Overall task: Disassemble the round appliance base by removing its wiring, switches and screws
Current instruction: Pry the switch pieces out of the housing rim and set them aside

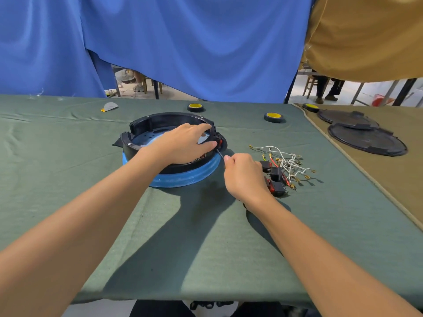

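Observation:
The round appliance base [146,124], a black ring on a blue rim, lies on the green cloth at centre. My left hand [185,143] grips its right wall, thumb outside beside a red switch [220,143] still set in the wall. My right hand [242,175] holds a thin screwdriver [220,153] whose tip points at that switch. To the right lie removed black and red switches [275,177] and a tangle of white and red wires [288,163] with brass terminals.
Two tape rolls with yellow cores [195,107] [273,116] stand behind the base, a third [310,107] on the tan cloth at right. Two dark round covers [366,138] lie there too. A grey piece [110,106] lies at back left. Blue curtain behind.

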Tool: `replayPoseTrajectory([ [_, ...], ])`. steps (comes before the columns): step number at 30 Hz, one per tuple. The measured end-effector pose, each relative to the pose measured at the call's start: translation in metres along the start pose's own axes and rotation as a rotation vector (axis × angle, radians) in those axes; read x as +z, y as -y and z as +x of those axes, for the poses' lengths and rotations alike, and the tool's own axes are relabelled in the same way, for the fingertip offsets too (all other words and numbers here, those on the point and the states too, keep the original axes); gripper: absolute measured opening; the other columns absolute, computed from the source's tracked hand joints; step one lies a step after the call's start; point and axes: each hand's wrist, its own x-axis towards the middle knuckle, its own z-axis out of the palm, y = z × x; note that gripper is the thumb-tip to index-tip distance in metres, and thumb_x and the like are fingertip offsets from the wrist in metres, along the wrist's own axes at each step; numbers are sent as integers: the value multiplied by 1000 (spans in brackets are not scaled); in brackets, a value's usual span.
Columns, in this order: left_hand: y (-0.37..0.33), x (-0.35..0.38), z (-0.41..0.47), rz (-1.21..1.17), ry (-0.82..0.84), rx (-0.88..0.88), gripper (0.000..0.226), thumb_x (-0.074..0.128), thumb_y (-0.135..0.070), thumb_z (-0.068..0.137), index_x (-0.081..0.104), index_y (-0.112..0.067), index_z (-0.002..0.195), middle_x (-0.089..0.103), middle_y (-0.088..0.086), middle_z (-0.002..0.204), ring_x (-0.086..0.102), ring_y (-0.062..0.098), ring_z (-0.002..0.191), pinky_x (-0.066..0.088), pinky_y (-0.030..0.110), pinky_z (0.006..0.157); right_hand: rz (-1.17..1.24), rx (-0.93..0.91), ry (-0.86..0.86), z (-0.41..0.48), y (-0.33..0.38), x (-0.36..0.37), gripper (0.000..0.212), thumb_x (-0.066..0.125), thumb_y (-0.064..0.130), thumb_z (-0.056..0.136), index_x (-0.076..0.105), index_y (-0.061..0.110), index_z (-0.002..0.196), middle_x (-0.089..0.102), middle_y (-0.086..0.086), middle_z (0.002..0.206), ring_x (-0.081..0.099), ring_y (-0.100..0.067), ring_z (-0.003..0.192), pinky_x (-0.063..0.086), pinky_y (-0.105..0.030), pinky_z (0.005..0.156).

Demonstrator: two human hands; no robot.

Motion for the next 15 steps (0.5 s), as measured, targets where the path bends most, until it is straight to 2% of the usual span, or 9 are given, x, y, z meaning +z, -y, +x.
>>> replayPoseTrajectory([
  [2, 0, -1, 1, -8, 91, 13, 65, 42, -50, 98, 24, -23, 154, 45, 7, 145, 31, 29, 136, 31, 47, 106, -56, 4, 36, 1, 9, -2, 27, 34, 24, 103, 41, 12, 80, 51, -14, 93, 36, -26, 85, 26, -32, 70],
  [5, 0, -4, 3, -7, 168, 40, 72, 50, -43, 97, 16, -18, 156, 42, 7, 145, 27, 31, 134, 26, 44, 109, -195, -43, 102, 2, 25, -7, 26, 45, 12, 95, 35, 13, 71, 52, -16, 96, 37, -29, 82, 30, -34, 69],
  [7, 0, -5, 3, 8, 199, 50, 82, 58, -40, 93, 11, -18, 156, 39, 4, 148, 24, 30, 135, 24, 44, 110, -341, -90, 105, 2, 35, -13, 5, 51, 8, 91, 49, 8, 87, 50, -13, 88, 40, -30, 80, 34, -36, 66],
  [10, 1, -6, 2, 9, 232, 42, 93, 67, -37, 88, 7, -20, 157, 32, 2, 154, 18, 28, 139, 21, 44, 113, -515, -174, 88, 4, 49, -22, 28, 53, 10, 91, 55, 11, 119, 47, -7, 88, 53, -34, 93, 34, -37, 67],
  [12, 1, -6, 3, 13, 242, 55, 95, 70, -37, 85, 10, -20, 156, 29, 1, 156, 18, 27, 140, 20, 44, 116, -567, -195, 91, 8, 58, -25, 35, 53, 11, 90, 55, 13, 125, 51, -10, 100, 55, -33, 105, 34, -36, 69],
  [15, 1, -6, 3, 24, 253, 72, 97, 72, -38, 83, 12, -19, 156, 25, 0, 159, 17, 26, 142, 17, 42, 117, -514, -168, 110, 9, 61, -21, 36, 56, 11, 90, 55, 10, 126, 53, -12, 109, 54, -32, 95, 37, -35, 68],
])
